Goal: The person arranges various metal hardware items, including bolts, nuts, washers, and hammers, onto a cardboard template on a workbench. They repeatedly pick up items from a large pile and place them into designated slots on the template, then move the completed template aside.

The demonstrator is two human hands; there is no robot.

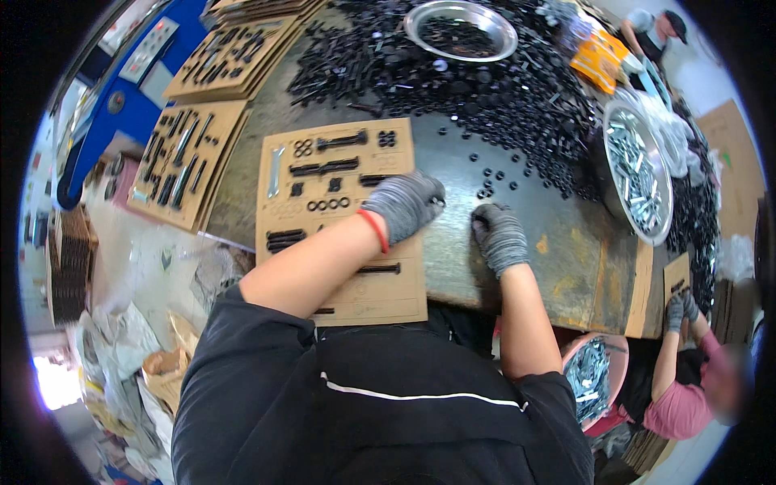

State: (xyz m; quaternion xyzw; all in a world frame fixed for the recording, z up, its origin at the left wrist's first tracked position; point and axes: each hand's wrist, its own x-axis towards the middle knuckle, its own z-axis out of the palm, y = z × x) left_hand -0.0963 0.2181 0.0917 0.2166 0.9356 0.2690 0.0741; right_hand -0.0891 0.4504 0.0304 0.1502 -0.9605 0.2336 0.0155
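My left hand (406,208), in a grey glove, reaches over the right edge of a brown cardboard sheet (364,305). Its fingers are closed, with a small dark piece at the tips, too small to name. On the sheet lie black bolts (342,141), black nuts (304,148), rings (329,204) and a silver wrench (276,171); my left arm covers part of it. To the right, my right hand (499,237), also gloved, rests over the metal tabletop (558,259) with curled fingers. Whatever it holds is hidden. Loose black nuts (489,174) are scattered just beyond it.
A large heap of black bolts and nuts (364,65) covers the far table, with a metal bowl (505,52) in it. Another bowl (663,218) holds silver parts. Filled cardboard sheets (212,153) are stacked left. Co-workers (675,396) are at the right.
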